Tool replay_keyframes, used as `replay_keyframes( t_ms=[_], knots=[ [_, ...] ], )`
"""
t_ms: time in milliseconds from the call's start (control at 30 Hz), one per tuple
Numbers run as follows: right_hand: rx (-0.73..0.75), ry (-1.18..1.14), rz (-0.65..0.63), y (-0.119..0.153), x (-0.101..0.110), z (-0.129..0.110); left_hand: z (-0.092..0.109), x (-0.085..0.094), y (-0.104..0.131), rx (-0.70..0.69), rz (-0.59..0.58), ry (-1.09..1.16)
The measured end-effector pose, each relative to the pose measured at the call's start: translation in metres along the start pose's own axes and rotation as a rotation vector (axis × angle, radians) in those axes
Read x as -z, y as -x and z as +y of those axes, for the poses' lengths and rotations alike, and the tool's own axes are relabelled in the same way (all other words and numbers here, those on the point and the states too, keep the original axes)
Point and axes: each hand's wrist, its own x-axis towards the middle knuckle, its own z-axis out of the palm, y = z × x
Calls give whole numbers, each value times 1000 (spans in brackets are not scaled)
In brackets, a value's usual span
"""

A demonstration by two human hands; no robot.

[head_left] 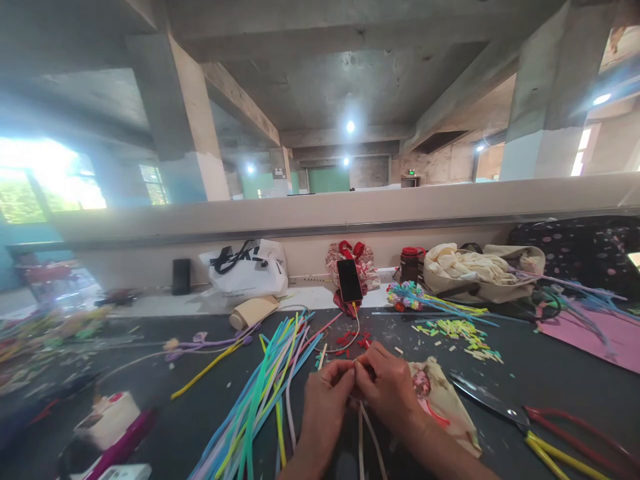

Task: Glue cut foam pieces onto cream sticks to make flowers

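My left hand (pixel 326 410) and my right hand (pixel 387 380) meet fingertip to fingertip above the dark tabletop, both pinched closed. Two ends of a pale thin strip (pixel 361 443) hang down below the fingers, and the gripped part is hidden between the fingertips. A bundle of long coloured strands (pixel 260 393), in teal, blue, yellow and lilac, lies just left of my left hand. Beside my right hand is a cream cloth pouch (pixel 457 417) with pink and red bits on it. Small red pieces (pixel 350 341) are scattered just beyond my fingers.
Large scissors (pixel 520 417) with red and yellow handles lie on the right. Short yellow-green pieces (pixel 467 333) form a pile behind them. A phone (pixel 349 280) with a cable leans against a red-patterned bag (pixel 370 260). A white bag (pixel 250 273) stands back left.
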Motion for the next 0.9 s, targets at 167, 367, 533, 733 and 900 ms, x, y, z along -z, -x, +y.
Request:
replay_keyframes(
  t_ms=[167,367,533,733,900],
  knots=[
    [90,28,-14,1,2,2,7,2,2,41,-22,64],
    [294,200,-67,4,5,-4,2,7,-5,97,-51,193],
    [336,398,-118,11,-8,-13,0,10,-7,86,13,142],
    [292,438,-193,14,-10,-15,3,9,-5,36,51,61],
    [265,404,-172,14,-12,-10,3,11,-6,12,34,15]
  ],
)
